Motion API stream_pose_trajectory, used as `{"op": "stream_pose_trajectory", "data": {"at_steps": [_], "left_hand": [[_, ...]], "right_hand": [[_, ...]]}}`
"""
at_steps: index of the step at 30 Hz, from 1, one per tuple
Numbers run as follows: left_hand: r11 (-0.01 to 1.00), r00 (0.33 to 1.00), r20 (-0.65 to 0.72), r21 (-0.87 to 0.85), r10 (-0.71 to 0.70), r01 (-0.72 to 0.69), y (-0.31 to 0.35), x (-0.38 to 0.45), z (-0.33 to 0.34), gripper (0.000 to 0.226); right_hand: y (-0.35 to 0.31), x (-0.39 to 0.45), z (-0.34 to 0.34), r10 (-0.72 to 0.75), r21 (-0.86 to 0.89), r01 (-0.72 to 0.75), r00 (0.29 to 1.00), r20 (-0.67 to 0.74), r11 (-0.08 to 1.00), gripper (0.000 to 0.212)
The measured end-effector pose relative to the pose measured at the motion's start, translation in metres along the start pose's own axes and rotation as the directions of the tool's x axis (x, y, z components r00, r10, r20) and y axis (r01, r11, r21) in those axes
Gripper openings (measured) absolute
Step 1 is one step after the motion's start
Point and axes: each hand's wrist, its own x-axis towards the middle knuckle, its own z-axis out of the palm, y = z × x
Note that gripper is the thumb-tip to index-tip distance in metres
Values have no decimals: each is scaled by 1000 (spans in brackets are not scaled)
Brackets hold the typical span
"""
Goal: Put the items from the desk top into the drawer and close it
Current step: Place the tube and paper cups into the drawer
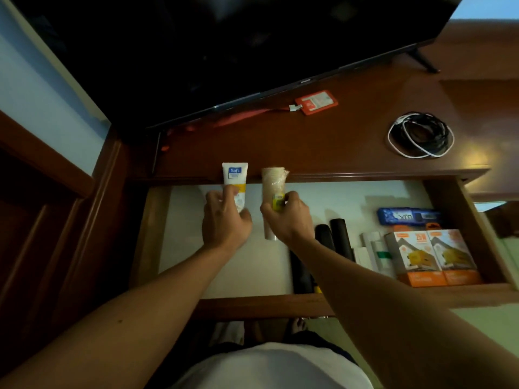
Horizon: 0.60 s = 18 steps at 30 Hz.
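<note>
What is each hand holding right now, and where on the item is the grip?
The left hand holds the white tube by its lower half. The right hand holds the beige tube around its middle.

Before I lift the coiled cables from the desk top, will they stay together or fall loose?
The coiled cables are probably floppy: thin black and white strands in loose loops, with no tie visible. Lifted by one strand, they would likely unwind or tangle. They look light, so one hand could scoop the whole bundle.

Head camera looks steeply down, close over the open drawer.
</note>
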Motion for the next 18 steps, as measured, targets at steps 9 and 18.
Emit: {"op": "stream_pose_trajectory", "data": {"at_steps": [9, 18], "left_hand": [[996, 968, 249, 88, -30, 9, -21, -41, 32, 47], [977, 875, 457, 198, -158, 73, -24, -53, 53, 56]], "right_hand": [[46, -11, 10, 180, -179, -141, 958, 222, 974, 51], [64, -15, 16, 216, -401, -68, 917, 337, 914, 64]]}}
